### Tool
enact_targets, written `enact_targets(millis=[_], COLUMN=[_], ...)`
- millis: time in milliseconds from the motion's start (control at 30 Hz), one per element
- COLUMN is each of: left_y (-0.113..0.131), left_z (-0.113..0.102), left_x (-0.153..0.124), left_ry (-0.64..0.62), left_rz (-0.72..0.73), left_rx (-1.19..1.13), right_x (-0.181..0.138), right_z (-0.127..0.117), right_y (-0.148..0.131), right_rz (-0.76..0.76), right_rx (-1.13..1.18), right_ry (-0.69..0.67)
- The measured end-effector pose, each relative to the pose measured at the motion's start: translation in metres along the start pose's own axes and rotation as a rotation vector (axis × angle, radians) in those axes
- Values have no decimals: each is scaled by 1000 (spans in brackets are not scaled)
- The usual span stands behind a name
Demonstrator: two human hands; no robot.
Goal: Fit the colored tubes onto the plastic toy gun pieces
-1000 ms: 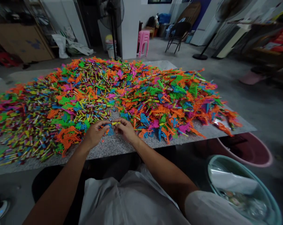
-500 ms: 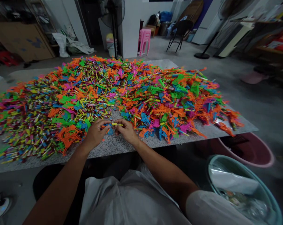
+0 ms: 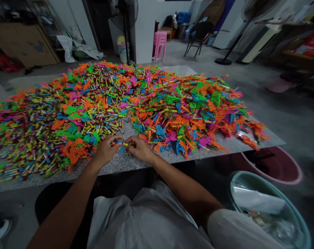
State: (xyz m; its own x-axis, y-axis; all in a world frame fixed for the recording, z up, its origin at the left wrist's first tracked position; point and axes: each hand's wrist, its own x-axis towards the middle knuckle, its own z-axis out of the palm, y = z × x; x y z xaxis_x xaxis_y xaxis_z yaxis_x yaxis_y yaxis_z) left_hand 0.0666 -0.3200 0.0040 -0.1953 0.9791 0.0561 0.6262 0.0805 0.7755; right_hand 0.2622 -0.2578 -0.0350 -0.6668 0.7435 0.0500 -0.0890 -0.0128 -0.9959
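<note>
Near the front edge of the speckled table, both of my hands work close together. My right hand (image 3: 139,149) pinches a small yellow tube (image 3: 126,144), its tip pointing toward my left hand. My left hand (image 3: 106,150) is closed, with a small blue plastic piece (image 3: 116,141) showing between thumb and fingers; its exact shape is hidden. Bits of blue and orange plastic show just under the fingertips. Left of my hands lies a heap of small printed tubes (image 3: 39,138) mixed with flat toy guns. Orange toy guns (image 3: 75,152) lie beside my left forearm.
A pile of bright toy guns with tubes (image 3: 188,114) covers the table's right side. Below the right edge stand a pink tub (image 3: 289,169) and a teal bin (image 3: 271,180) holding plastic bags. Pink stools (image 3: 160,43), a black chair (image 3: 199,33) and a fan (image 3: 124,20) stand behind.
My right hand has moved slightly down, and the yellow tube now shows less, more covered by its fingers. My left hand has shifted slightly and stays closed.
</note>
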Motion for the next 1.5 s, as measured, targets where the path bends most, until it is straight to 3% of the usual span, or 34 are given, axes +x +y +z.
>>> enact_targets(millis=[100, 167, 233, 300, 400, 500, 600, 700, 900, 1033, 1233, 1367, 1500], left_y=[-12, -19, -27, -38, -56, -68, -68, -62, -60, -59, -43, -38, -42], left_z=[3, 0, -7, -16, -22, -18, -10, -9, -13, -5, 21, 38, 33], left_x=[1, 4, 7, 9, 7, 5, 14, 39, 104, 144, 203, 224, 229], left_ry=[-64, -26, 75, 144, 132, 95, 76, 79, 28, -20, -105, -252, -271], left_rz=[-66, -51, -22, -14, 31, 129, 227, 318, 332, 322, 289, 180, 134], left_rx=[-31, -32, -5, 55, 207, 352, 440, 552, 760, 823, 850, 869, 924], right_x=[-1, 7, 21, 38, 63, 83, 99, 112, 114, 81, 31, 30, 35], right_z=[-4, -15, -33, -55, -75, -66, -34, -2, 23, 19, 15, 14, 12], right_y=[2, -3, -17, -35, -53, -44, -18, 2, 7, 15, 34, 36, 35], right_rz=[48, 49, -30, -146, -256, -176, 31, 177, 234, 223, 75, 77, 83], right_rx=[-98, -184, -246, -188, -42, -282, -832, -1121, -1196, -1225, -1193, -1148, -1123], right_ry=[-55, -41, 132, 400, 614, 468, 190, 75, 53, 70, 176, 183, 182])
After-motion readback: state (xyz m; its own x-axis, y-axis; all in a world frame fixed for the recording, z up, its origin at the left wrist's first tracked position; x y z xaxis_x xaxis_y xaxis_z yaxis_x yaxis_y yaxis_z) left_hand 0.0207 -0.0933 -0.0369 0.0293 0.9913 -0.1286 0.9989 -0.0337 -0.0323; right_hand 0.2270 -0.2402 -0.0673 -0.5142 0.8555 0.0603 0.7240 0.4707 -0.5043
